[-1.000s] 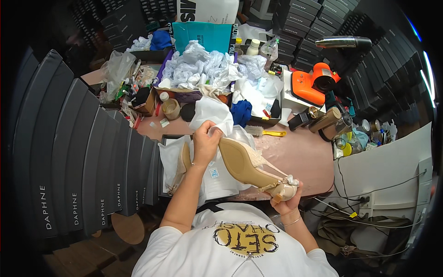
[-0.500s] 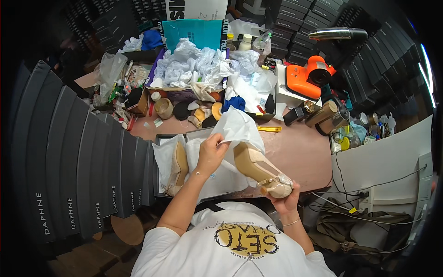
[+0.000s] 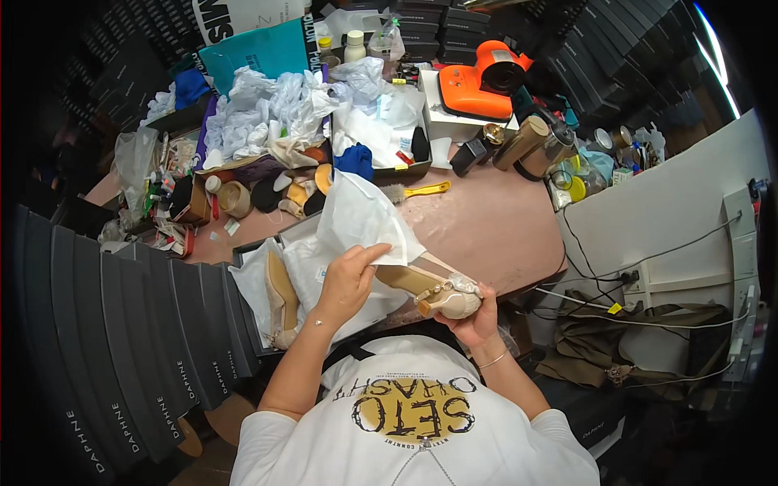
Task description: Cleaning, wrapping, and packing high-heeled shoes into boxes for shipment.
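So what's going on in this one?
A person's right hand holds a shoe by its heel end, while the left hand pinches white paper that hides its toe end. A second shoe lies on more paper to the left. A brush lies farther off on the table.

Beige slip-in shoe with tan sole and short heel (image 3: 412, 282): aloft, tilted, sole partly turned to view, heel end in the right hand (image 3: 475, 318), toe angled away to the left. Beaded ornament and pale, shiny covering at heel end. Thin white tissue-paper sheet (image 3: 356, 217): creased, raised, lower edge pinched in the left hand (image 3: 347, 280), hiding shoe's toe.
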